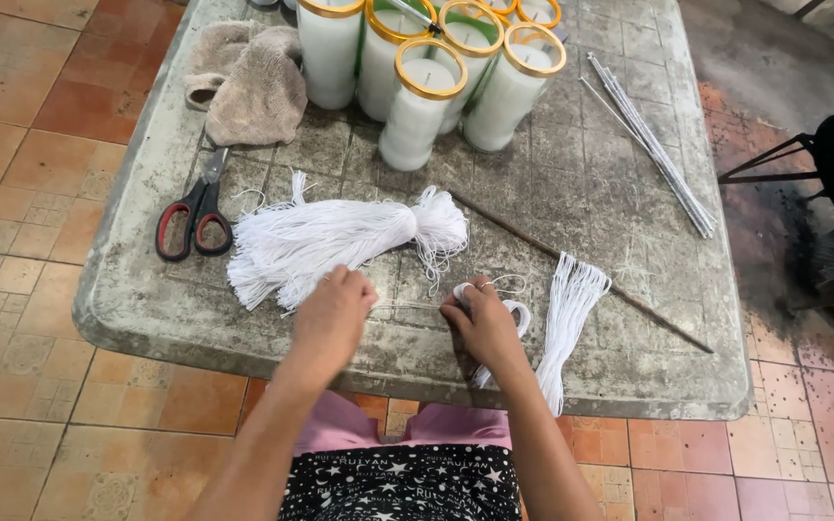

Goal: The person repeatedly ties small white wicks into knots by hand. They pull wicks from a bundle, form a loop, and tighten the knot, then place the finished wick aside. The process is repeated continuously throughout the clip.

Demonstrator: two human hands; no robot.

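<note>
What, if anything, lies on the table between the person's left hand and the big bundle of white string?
Nothing visible. The left hand rests right at the near edge of the big white string bundle, fingertips touching its strands. The scissors lie off to the side.

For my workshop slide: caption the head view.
Left hand draws a string from the white string bundle; right hand winds it, beside tall glass candles.
</note>
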